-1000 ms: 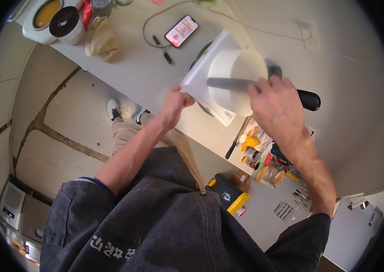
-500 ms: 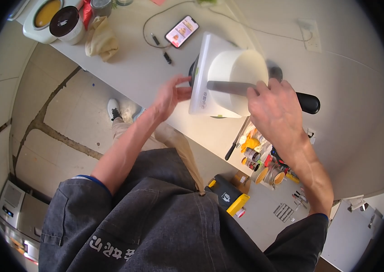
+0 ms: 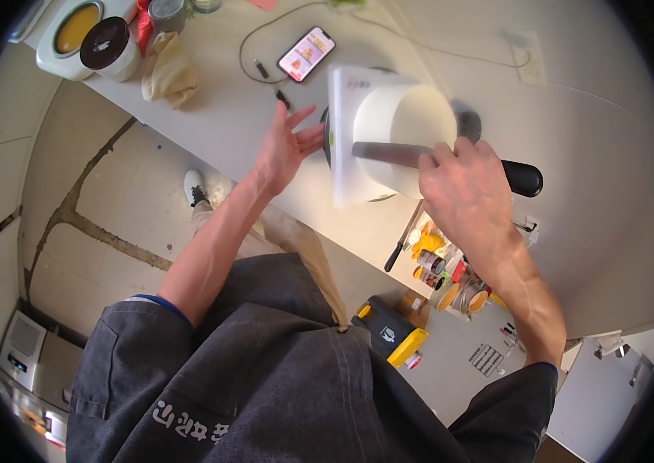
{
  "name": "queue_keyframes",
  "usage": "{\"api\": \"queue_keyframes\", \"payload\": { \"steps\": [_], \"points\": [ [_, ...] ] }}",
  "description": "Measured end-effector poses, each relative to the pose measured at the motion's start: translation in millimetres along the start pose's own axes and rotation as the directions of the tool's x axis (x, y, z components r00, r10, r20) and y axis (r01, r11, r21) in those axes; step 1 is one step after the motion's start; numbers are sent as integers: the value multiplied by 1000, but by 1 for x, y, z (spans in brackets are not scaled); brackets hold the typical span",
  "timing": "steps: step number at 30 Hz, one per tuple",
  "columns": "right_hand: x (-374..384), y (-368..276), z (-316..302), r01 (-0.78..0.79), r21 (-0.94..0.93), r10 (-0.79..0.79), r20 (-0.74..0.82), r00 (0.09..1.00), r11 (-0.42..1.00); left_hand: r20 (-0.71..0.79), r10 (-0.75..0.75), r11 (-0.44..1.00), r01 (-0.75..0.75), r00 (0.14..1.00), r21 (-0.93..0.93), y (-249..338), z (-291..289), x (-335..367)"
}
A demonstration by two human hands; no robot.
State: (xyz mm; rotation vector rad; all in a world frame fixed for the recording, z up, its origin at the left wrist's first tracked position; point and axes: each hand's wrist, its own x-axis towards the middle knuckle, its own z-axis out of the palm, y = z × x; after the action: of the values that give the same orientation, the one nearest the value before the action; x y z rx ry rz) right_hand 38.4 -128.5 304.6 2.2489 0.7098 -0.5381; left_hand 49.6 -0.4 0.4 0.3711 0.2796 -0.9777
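The right hand grips a spatula, its blade across the white cake, which stands on a board near the front edge of the bench. The left hand spreads its fingers beside the board's left edge.

Scene softly, brightly lit; shadows kept faint; white board smeared by motion blur; straight edges bent toward rim, corners blackened.

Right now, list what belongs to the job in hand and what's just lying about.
In use:
- right hand gripping the spatula
- white cylinder at its blade
- white board beneath
- dark turntable, left hand at its rim

Apparently lying about:
- phone
- cream cloth
- dark-lidded tub
- black-handled knife
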Motion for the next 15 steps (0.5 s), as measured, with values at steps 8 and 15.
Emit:
{"api": "queue_keyframes", "payload": {
  "steps": [8, 15],
  "points": [
    [-4, -2, 0, -13, 28, 13, 26, 1000, 1000, -77, -108, 989, 99, 991, -112, -15, 8, -11],
    [-2, -4, -2, -22, 22, 22, 30, 999, 1000, -136, -292, 956, 284, 947, -73, -33, 2, -19]
  ]
}}
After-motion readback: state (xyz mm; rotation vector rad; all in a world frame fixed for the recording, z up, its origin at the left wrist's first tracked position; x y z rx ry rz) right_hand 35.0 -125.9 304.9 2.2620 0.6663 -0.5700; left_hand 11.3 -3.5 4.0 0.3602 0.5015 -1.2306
